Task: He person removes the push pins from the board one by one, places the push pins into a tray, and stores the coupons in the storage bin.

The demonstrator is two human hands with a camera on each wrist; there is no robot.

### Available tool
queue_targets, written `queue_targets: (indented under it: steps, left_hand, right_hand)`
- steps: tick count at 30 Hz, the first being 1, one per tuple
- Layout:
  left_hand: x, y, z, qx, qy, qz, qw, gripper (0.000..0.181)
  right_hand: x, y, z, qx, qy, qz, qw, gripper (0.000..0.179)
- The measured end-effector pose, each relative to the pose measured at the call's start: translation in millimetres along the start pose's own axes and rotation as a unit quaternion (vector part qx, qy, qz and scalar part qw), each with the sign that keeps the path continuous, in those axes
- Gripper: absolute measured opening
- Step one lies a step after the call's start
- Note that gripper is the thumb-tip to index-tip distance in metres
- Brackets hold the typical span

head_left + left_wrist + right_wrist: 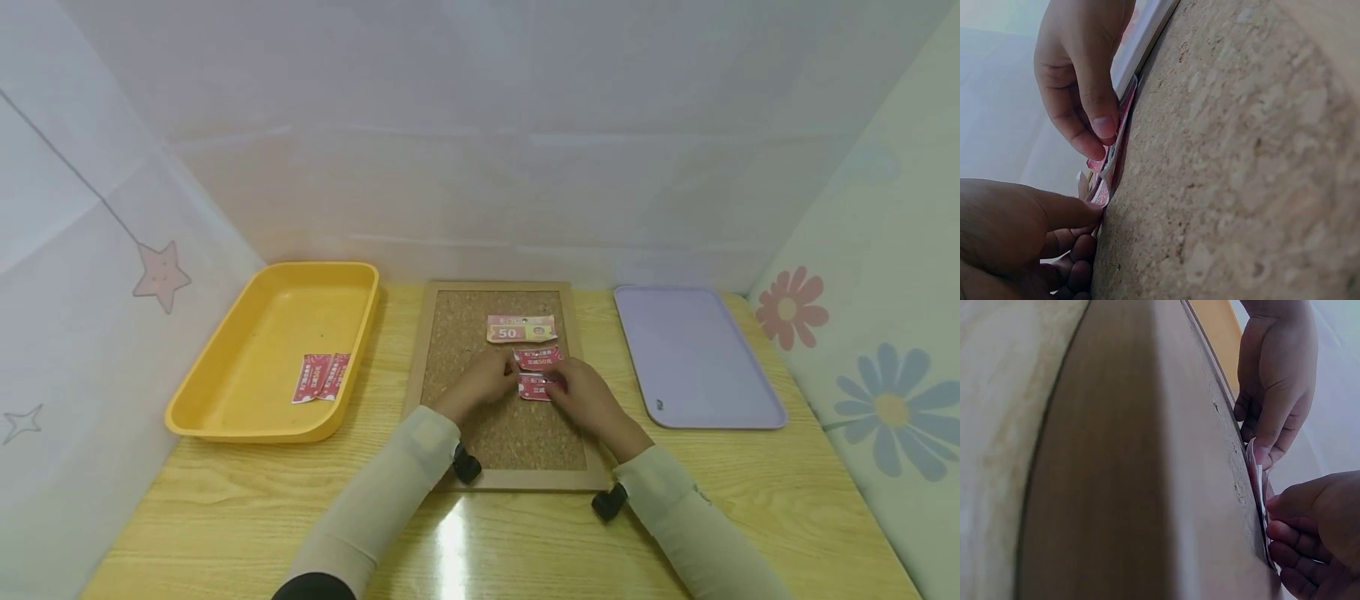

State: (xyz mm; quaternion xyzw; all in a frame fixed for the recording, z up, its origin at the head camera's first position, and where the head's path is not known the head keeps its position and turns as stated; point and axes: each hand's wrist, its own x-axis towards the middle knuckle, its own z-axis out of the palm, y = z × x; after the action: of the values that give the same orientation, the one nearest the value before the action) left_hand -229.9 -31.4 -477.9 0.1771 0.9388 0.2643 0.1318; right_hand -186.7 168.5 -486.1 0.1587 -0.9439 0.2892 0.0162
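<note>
A framed corkboard [468,442] lies on the table with three paper coupons in a column. At the top is a pink-and-yellow coupon [522,330] marked 50; below it are a red middle coupon [538,358] and a red lower coupon [531,387]. Small dots show on all three. My left hand [486,379] pinches paper at the left edge of the middle coupon, where the paper edge [1252,453] stands up from the cork. Thumb and fingers of my right hand [588,398] hold the right side of the lower coupon, covering part of its print.
Left of the board stands a yellow tray [225,367] with red coupons [309,379] inside. A flat lilac tray [697,358] lies to the right, a small dark mark near its lower left corner. White cloth walls [480,200] enclose the table's back and sides.
</note>
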Motion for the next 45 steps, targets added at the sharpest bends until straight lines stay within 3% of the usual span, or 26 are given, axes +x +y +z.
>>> queue_targets:
  steps: [8,21,45]
  left_hand:
    - [-1.7,3.0,0.6,0.038,0.007,0.004,0.9993,0.010]
    - [-2.2,2.3,2.2,0.054,0.014,0.015,0.9983,0.010]
    - [-1.1,2.4,4.7,0.051,0.019,0.001,0.9985,0.010]
  right_hand:
    - [3.9,-2,1,-0.007,0.007,-0.020,0.9997,0.012]
    - [6.4,-4,4,-0.014,0.003,0.007,0.9999,0.008]
    - [11.4,1,4,-0.012,-0.023,0.027,0.9993,0.006]
